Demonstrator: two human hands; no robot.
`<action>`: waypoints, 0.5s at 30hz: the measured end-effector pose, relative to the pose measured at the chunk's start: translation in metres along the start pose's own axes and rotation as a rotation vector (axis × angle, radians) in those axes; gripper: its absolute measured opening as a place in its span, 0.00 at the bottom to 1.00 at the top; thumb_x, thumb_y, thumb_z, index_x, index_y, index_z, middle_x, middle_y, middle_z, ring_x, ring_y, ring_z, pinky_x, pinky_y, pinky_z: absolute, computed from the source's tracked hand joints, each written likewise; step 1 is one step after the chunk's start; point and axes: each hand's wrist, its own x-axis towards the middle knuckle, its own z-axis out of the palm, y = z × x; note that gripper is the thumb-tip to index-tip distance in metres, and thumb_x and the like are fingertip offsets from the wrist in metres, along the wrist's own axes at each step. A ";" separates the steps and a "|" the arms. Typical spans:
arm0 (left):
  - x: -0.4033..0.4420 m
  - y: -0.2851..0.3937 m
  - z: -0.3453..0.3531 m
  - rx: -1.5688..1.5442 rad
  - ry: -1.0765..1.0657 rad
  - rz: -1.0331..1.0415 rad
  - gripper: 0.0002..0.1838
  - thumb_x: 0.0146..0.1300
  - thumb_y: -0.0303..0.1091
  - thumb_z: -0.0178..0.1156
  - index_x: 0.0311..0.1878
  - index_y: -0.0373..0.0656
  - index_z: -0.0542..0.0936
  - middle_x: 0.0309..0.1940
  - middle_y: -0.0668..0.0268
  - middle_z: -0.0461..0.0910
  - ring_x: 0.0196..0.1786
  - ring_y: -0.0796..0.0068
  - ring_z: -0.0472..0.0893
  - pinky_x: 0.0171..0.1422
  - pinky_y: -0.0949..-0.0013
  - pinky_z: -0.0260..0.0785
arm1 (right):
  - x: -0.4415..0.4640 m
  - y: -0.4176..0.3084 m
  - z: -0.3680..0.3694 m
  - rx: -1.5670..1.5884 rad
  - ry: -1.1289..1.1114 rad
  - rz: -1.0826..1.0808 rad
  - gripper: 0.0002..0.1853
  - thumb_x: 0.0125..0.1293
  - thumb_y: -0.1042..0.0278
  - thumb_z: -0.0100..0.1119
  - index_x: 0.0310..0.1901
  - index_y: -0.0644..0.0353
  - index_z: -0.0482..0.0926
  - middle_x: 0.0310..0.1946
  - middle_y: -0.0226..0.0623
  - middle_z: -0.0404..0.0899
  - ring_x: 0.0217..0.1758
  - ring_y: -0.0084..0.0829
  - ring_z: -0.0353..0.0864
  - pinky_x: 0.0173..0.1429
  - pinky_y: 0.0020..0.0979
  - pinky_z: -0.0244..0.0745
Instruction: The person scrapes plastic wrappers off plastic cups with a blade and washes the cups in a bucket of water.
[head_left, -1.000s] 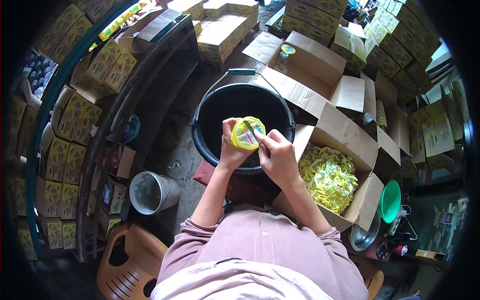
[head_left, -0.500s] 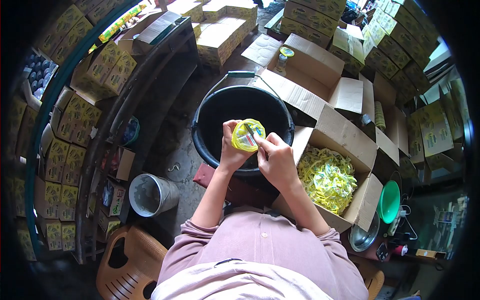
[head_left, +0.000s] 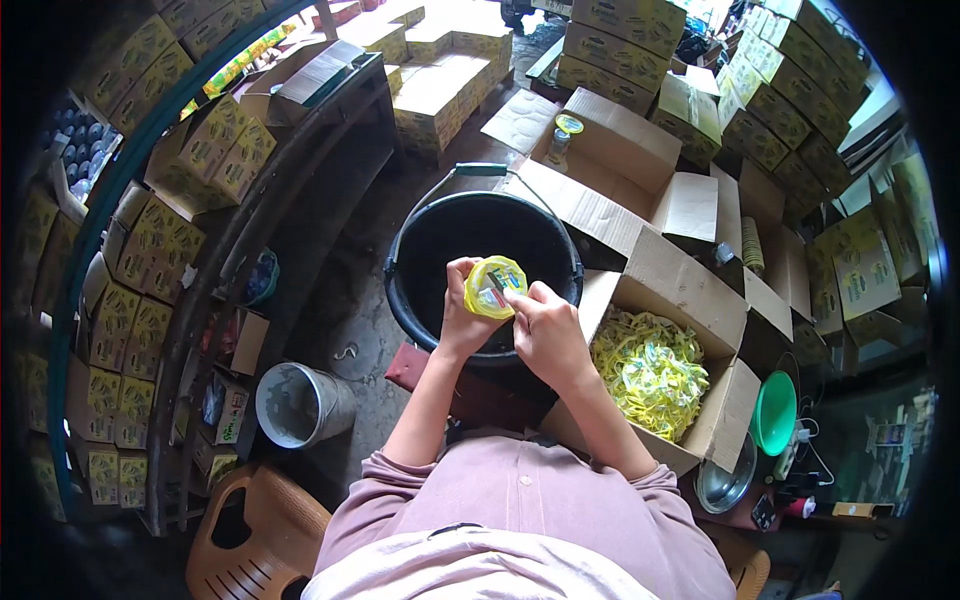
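My left hand (head_left: pixel 466 322) is wrapped round a plastic cup (head_left: pixel 484 303) with a printed, yellow-rimmed film lid facing up. Over the lid, my right hand (head_left: pixel 552 340) pinches a thin dark blade-like tool (head_left: pixel 497 282), whose tip lies across the film. Its handle is hidden by the fingers. Both hands are above the near part of a large black bucket (head_left: pixel 420 235) with a wire handle. To the right, a cardboard box (head_left: pixel 690 275) holds a heap of yellow and white film strips (head_left: pixel 655 375).
Another open carton (head_left: pixel 625 140) holds a lidded cup (head_left: pixel 560 140) further back. A grey-white bucket (head_left: pixel 335 405) stands left on the floor near a brown plastic chair (head_left: pixel 265 520). A green bowl (head_left: pixel 775 412) is at the right. Stacked yellow cartons (head_left: pixel 130 330) line the left shelves.
The view has shifted slightly, so the black bucket sits a little lower in it. The cup stays in my left hand, and the dark tool has moved slightly over the lid.
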 end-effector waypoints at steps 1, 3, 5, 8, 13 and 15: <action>0.000 0.003 0.000 -0.009 -0.007 -0.014 0.37 0.33 0.31 0.74 0.46 0.43 0.60 0.39 0.61 0.72 0.42 0.67 0.77 0.47 0.68 0.70 | 0.001 0.001 0.002 -0.004 0.000 -0.005 0.15 0.49 0.80 0.51 0.40 0.65 0.77 0.32 0.47 0.73 0.32 0.44 0.77 0.41 0.38 0.73; 0.001 -0.001 0.000 -0.014 -0.001 -0.017 0.38 0.33 0.32 0.74 0.46 0.43 0.60 0.39 0.61 0.72 0.42 0.67 0.77 0.47 0.68 0.70 | 0.004 0.004 0.004 -0.017 0.002 -0.022 0.15 0.48 0.79 0.52 0.40 0.65 0.77 0.33 0.48 0.73 0.33 0.44 0.78 0.41 0.38 0.74; 0.000 -0.003 0.000 -0.020 0.002 -0.017 0.38 0.33 0.32 0.74 0.46 0.43 0.60 0.39 0.61 0.72 0.42 0.67 0.76 0.48 0.68 0.70 | 0.006 0.006 0.006 -0.031 0.005 -0.045 0.14 0.48 0.79 0.52 0.40 0.64 0.78 0.33 0.48 0.74 0.33 0.44 0.78 0.42 0.38 0.74; 0.001 -0.005 -0.001 -0.019 0.012 -0.014 0.38 0.33 0.32 0.74 0.46 0.42 0.60 0.39 0.61 0.72 0.42 0.67 0.76 0.47 0.68 0.70 | 0.005 0.009 0.006 0.000 0.027 -0.032 0.15 0.49 0.80 0.51 0.40 0.61 0.79 0.28 0.44 0.72 0.30 0.43 0.76 0.37 0.39 0.72; 0.002 -0.010 0.001 0.012 0.003 -0.031 0.38 0.33 0.32 0.74 0.45 0.42 0.60 0.38 0.61 0.72 0.41 0.66 0.77 0.47 0.68 0.70 | 0.005 0.017 0.002 -0.033 -0.038 -0.019 0.15 0.47 0.80 0.51 0.38 0.61 0.80 0.27 0.44 0.71 0.31 0.43 0.75 0.39 0.39 0.71; 0.003 -0.010 0.001 0.023 0.004 -0.036 0.38 0.33 0.31 0.74 0.45 0.42 0.59 0.38 0.60 0.72 0.41 0.66 0.77 0.47 0.68 0.70 | 0.002 0.020 0.000 -0.038 -0.061 0.002 0.14 0.47 0.80 0.51 0.38 0.62 0.80 0.26 0.44 0.71 0.31 0.43 0.75 0.39 0.39 0.71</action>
